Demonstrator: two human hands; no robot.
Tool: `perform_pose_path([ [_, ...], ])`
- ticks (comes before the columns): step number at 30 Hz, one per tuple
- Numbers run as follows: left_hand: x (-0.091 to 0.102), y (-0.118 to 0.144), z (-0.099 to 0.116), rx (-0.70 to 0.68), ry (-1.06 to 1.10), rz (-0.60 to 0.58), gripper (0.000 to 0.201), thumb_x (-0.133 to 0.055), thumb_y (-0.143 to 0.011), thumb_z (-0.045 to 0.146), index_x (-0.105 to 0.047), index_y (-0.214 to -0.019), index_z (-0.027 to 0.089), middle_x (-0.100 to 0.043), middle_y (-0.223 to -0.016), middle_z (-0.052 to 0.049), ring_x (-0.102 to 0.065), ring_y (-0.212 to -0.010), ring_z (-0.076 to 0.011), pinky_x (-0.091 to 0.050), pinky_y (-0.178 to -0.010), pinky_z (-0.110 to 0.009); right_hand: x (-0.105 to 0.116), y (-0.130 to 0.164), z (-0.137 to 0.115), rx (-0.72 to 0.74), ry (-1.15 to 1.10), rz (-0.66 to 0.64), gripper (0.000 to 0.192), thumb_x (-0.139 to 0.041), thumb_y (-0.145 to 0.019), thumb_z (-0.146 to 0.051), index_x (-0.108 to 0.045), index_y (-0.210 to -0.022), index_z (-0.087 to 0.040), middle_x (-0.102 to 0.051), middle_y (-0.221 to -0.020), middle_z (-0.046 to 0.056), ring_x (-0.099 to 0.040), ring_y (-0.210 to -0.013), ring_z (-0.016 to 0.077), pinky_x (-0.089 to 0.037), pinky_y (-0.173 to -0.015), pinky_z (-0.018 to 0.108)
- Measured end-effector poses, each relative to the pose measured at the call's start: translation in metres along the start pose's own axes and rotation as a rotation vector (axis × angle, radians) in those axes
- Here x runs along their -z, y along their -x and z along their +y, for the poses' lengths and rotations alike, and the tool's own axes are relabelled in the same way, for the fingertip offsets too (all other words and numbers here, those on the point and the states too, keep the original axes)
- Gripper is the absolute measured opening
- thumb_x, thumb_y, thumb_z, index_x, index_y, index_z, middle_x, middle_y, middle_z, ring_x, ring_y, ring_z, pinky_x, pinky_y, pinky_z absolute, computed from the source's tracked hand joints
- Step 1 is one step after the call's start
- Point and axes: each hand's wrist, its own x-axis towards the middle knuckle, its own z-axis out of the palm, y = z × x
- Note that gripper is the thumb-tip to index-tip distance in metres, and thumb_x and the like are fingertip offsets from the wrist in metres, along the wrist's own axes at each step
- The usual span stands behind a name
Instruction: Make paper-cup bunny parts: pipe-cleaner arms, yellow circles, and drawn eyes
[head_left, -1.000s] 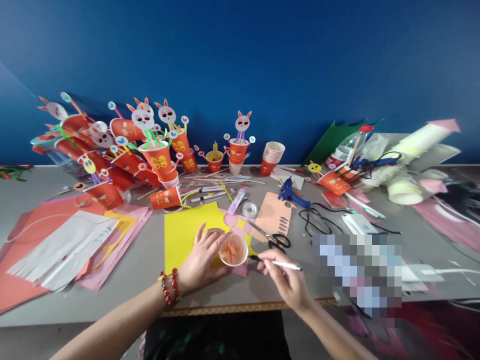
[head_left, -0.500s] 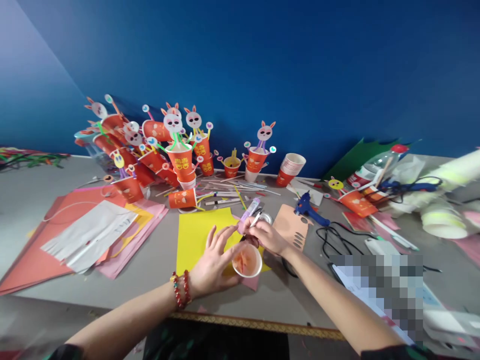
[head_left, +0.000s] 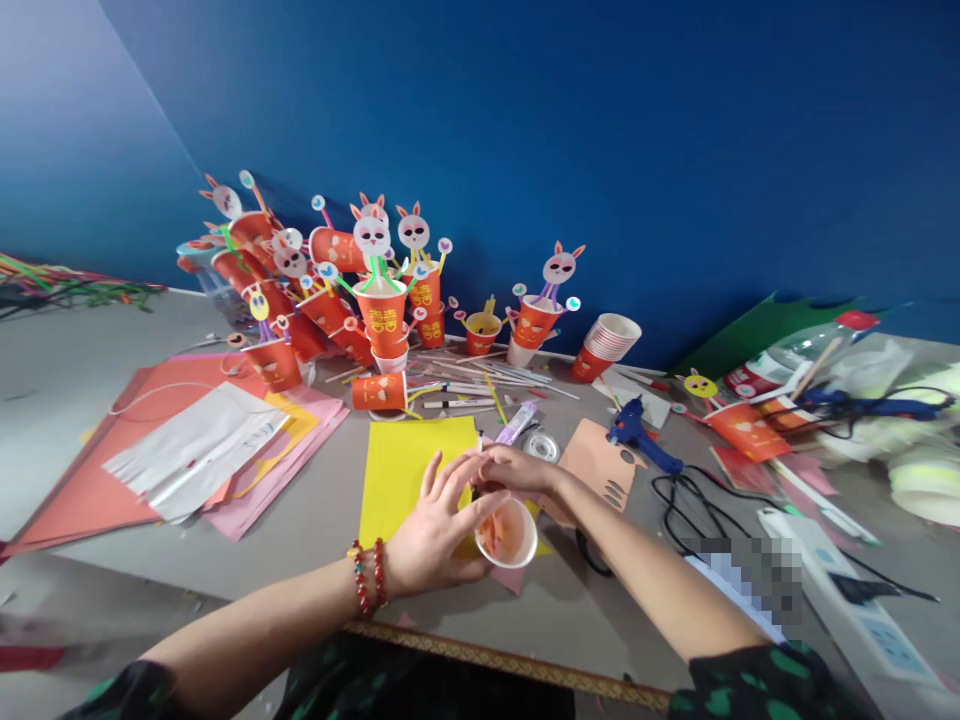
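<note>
My left hand is closed around a paper cup, thumb along its near rim and fingers on its far side. The cup tips its white-rimmed mouth toward me, showing an orange-stained inside. At the cup's far side, my right hand is closed on a marker pen, of which only a short end shows above the fingers. The fingertips of both hands meet there, and the outer wall of the cup is hidden. Beneath them lies a yellow sheet.
Red cups with rabbit faces crowd the back left. A cup stack stands near the wall. Right of my hands lie a tape roll, a blue glue gun with its cable and a power strip. Coloured paper covers the left.
My right hand has shifted left and closer to my left fingers, and the pen has become mostly hidden. The whole view has swung slightly.
</note>
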Motion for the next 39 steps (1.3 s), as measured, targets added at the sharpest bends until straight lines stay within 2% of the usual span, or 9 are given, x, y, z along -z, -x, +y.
perform_pose_path([
  [5,0.001,0.0,0.001,0.005,-0.012,0.01,0.077,-0.074,-0.07,0.034,-0.044,-0.141,0.029,-0.023,-0.16,-0.015,-0.021,-0.146,-0.0393,-0.01,-0.116,-0.067,0.003,-0.007,-0.001,-0.022,-0.018,-0.049,0.024,-0.061,-0.078,-0.034,-0.057,-0.063,-0.016,-0.056,-0.063,-0.002,-0.05,-0.057,0.0102,-0.042,-0.054,0.021],
  [9,0.001,0.0,0.0,0.007,-0.011,0.005,0.079,-0.074,-0.069,0.034,-0.043,-0.142,0.03,-0.024,-0.159,-0.015,-0.022,-0.146,-0.039,-0.009,-0.116,-0.067,0.003,-0.001,0.0,-0.034,-0.028,-0.02,0.016,-0.057,-0.076,-0.03,-0.059,-0.068,-0.015,-0.056,-0.065,-0.002,-0.05,-0.057,0.0093,-0.041,-0.054,0.02],
  [13,0.002,0.0,0.0,0.0,-0.006,0.001,0.08,-0.074,-0.07,0.034,-0.041,-0.143,0.03,-0.018,-0.161,-0.015,-0.022,-0.146,-0.0388,-0.01,-0.116,-0.067,0.002,0.01,0.001,-0.051,-0.032,0.039,0.013,-0.053,-0.076,-0.028,-0.057,-0.073,-0.016,-0.05,-0.06,-0.005,-0.042,-0.048,0.0071,-0.033,-0.045,0.018],
  [16,0.001,0.0,0.0,-0.001,-0.012,0.013,0.078,-0.074,-0.071,0.036,-0.043,-0.143,0.029,-0.021,-0.161,-0.014,-0.024,-0.146,-0.0384,-0.011,-0.117,-0.067,0.001,0.021,0.001,-0.049,-0.027,0.101,0.012,-0.051,-0.078,-0.028,-0.056,-0.078,-0.017,-0.047,-0.057,-0.007,-0.038,-0.044,0.0064,-0.031,-0.042,0.017],
  [22,0.0,-0.001,0.001,0.011,-0.027,0.013,0.078,-0.076,-0.07,0.039,-0.045,-0.142,0.029,-0.026,-0.158,-0.016,-0.026,-0.144,-0.0405,-0.013,-0.115,-0.068,-0.004,0.049,0.0,0.021,0.021,0.237,0.01,-0.048,-0.085,-0.027,-0.051,-0.081,-0.019,-0.045,-0.056,-0.007,-0.042,-0.047,0.0089,-0.035,-0.046,0.019],
  [30,0.005,0.0,0.001,-0.006,-0.002,0.0,0.08,-0.074,-0.074,0.033,-0.038,-0.145,0.029,-0.026,-0.157,-0.016,-0.022,-0.146,-0.0387,-0.012,-0.116,-0.067,-0.017,0.095,0.006,0.149,0.209,0.421,0.017,-0.049,-0.093,-0.029,-0.06,-0.086,-0.018,-0.059,-0.079,0.0,-0.054,-0.071,0.0155,-0.043,-0.068,0.026],
  [34,0.004,0.0,0.002,-0.02,-0.002,0.004,0.075,-0.073,-0.075,0.032,-0.041,-0.142,0.026,-0.024,-0.157,-0.017,-0.022,-0.146,-0.0392,-0.013,-0.116,-0.067,-0.033,0.116,0.015,0.176,0.368,0.543,0.018,-0.046,-0.097,-0.028,-0.06,-0.09,-0.019,-0.06,-0.081,0.002,-0.056,-0.074,0.0172,-0.044,-0.069,0.027],
  [39,0.003,0.0,0.003,-0.025,-0.007,0.029,0.073,-0.071,-0.074,0.026,-0.042,-0.141,0.026,-0.023,-0.157,-0.016,-0.023,-0.146,-0.0379,-0.012,-0.117,-0.066,-0.064,0.134,0.018,0.26,0.586,0.727,0.016,-0.045,-0.096,-0.025,-0.057,-0.086,-0.02,-0.061,-0.08,0.003,-0.058,-0.075,0.0191,-0.045,-0.069,0.03],
])
